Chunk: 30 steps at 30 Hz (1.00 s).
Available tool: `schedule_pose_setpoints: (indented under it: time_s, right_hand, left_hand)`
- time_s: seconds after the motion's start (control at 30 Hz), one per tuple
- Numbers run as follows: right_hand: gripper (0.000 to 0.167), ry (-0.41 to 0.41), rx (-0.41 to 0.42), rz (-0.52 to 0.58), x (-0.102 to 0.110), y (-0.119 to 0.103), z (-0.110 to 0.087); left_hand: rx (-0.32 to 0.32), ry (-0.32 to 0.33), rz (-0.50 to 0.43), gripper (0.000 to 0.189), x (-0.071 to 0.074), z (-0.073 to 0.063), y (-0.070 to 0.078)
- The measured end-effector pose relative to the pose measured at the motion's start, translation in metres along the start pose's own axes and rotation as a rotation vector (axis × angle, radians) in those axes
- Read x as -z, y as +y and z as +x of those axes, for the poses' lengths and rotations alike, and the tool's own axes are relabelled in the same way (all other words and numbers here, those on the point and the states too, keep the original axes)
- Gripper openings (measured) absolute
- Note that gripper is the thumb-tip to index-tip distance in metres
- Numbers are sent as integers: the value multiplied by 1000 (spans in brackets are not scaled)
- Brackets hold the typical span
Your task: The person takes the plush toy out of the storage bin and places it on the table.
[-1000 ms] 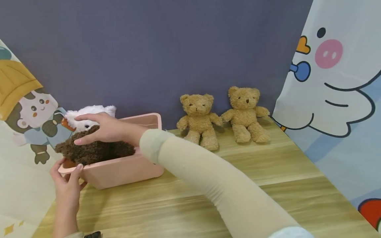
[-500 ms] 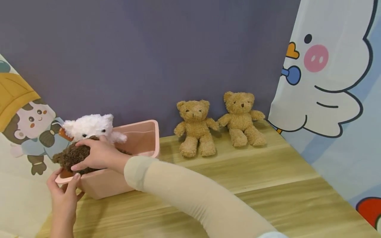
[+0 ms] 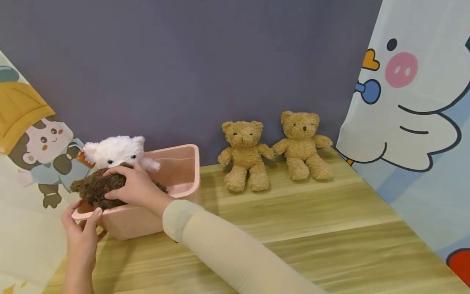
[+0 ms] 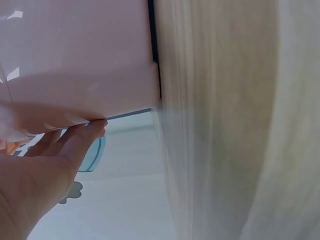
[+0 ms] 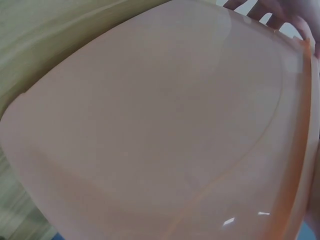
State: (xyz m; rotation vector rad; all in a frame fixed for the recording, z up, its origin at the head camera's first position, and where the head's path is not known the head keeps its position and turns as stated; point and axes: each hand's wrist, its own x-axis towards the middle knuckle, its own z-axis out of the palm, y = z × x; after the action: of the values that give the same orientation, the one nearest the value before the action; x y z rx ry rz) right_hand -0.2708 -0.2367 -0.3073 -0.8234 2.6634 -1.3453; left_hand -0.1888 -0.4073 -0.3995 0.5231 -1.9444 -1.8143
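Two bare hands worked at a pink bin, which stood at the left of a wood-grain worktop [image 3: 264, 237]. The left hand [image 3: 82, 239] was clamped on the near left corner of the pink bin [image 3: 128, 225], its thumb on the rim and its other fingers beneath; in the left wrist view, fingertips met the outer wall. The right hand [image 3: 137, 188], extending from a cream sleeve [image 3: 224, 249], gripped a dark brown plush toy [image 3: 93, 190], the thumb and fingers spread around its fluffy body. The toy lay in the left part of the bin, bulging above the rim. Behind it, a white plush bear [image 3: 114, 149] sat within the bin, facing the viewer, one arm towards the right. The right wrist view was largely filled by the bin's smooth wall. To the right, well apart from the hands, a tan bear [image 3: 242, 157] and a second tan bear [image 3: 302, 143] sat upright side by side before a grey-violet backdrop [image 3: 220, 65]. Cartoon panels flanked the scene: a capped figure [image 3: 49, 136] at left, a white character [image 3: 422, 122] at right.
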Motion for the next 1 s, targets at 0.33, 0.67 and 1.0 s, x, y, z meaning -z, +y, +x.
schedule_pose_setpoints:
  time_s: [0.33, 0.67, 1.0]
  right_hand:
    - [41, 51, -64, 76, 2, -2, -4]
    - [41, 122, 2, 228, 7, 5, -14]
    - [48, 169, 81, 371, 9, 11, -18]
  left_hand:
    - [-6, 15, 14, 68, 0, 3, 0]
    - [9, 30, 21, 64, -1, 2, 3]
    - [51, 111, 86, 57, -6, 1, 9]
